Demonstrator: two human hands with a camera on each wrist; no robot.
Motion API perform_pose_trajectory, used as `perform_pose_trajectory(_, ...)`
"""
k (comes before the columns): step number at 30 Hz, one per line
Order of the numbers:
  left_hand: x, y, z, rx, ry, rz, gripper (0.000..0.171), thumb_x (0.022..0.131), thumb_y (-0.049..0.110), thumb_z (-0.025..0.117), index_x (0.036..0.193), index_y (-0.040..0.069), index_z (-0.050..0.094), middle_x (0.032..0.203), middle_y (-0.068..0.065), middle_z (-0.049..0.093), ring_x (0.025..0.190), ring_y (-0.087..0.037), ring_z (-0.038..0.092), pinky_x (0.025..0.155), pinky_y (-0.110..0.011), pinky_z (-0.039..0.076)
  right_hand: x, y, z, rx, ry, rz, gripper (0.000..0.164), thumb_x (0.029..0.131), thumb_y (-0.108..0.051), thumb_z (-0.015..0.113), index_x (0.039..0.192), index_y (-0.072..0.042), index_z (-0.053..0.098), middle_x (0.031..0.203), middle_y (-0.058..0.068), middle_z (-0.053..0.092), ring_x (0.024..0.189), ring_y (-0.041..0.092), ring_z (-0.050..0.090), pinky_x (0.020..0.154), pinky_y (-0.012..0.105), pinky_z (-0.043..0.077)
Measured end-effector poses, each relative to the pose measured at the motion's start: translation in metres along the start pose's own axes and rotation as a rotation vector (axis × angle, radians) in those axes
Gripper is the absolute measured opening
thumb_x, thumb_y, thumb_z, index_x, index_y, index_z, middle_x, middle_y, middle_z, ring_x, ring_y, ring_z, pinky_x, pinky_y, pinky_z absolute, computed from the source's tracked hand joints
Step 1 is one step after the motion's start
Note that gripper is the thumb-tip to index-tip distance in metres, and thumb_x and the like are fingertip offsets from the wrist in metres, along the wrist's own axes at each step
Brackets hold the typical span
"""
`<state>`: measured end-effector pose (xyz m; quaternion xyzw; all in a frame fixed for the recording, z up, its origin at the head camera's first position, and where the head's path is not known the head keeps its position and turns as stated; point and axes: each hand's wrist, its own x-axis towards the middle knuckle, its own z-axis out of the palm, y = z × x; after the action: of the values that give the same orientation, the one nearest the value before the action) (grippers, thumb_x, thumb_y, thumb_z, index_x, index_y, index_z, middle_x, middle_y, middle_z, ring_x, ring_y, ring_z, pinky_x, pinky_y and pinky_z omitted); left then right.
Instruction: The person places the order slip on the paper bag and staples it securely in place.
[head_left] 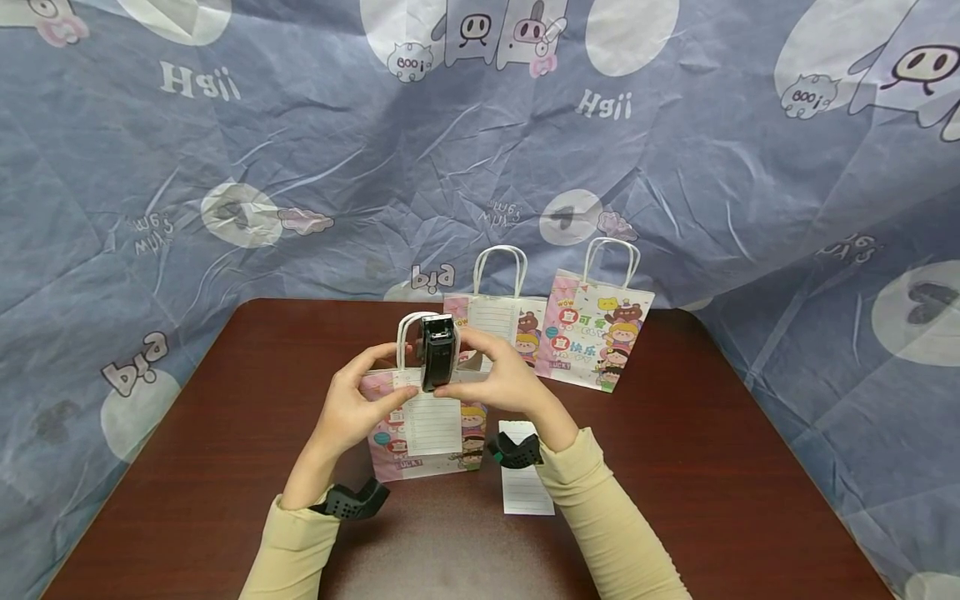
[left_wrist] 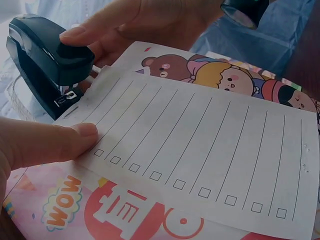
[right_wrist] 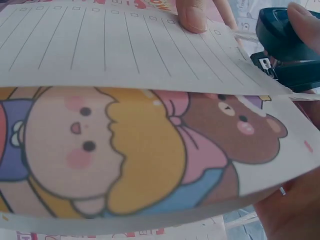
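My left hand (head_left: 351,408) pinches a lined paper slip (head_left: 433,427) against the top edge of a cartoon-printed paper gift bag (head_left: 384,458). In the left wrist view, its thumb presses on the slip beside a row of small printed checkboxes. A dark stapler (head_left: 438,354) is gripped by my right hand (head_left: 501,379), thumb on its upper arm. The stapler's mouth (left_wrist: 67,97) sits at the top edge of slip and bag, close to a short dark line on the paper. White twisted handles (head_left: 405,333) rise behind the stapler.
Behind stand two similar gift bags: one (head_left: 456,307) bears a lined slip (head_left: 491,317), the other (head_left: 592,333) shows its printed front. Another lined slip (head_left: 527,493) lies on the brown table (head_left: 675,500) under my right wrist. A patterned blue cloth (head_left: 337,150) hangs behind.
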<state>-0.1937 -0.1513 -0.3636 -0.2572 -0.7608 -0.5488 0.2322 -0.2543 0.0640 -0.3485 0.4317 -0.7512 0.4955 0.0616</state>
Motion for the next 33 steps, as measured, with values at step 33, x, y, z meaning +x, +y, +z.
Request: perform_pose_trajectory(33,-0.001,-0.005,-0.007,0.063,0.064,-0.113,0.048,0.067,-0.008,0.080,0.104,-0.006,0.048,0.088,-0.014,0.059,0.066,-0.018,0.058,0.056,-0.023,0.047,-0.004,-0.017,-0.007,0.157,0.094,-0.145,0.072,0.075,0.003,0.076,0.135,0.003,0.037,0.116,0.019,0.057,0.095,0.023,0.062,0.085,0.040,0.049)
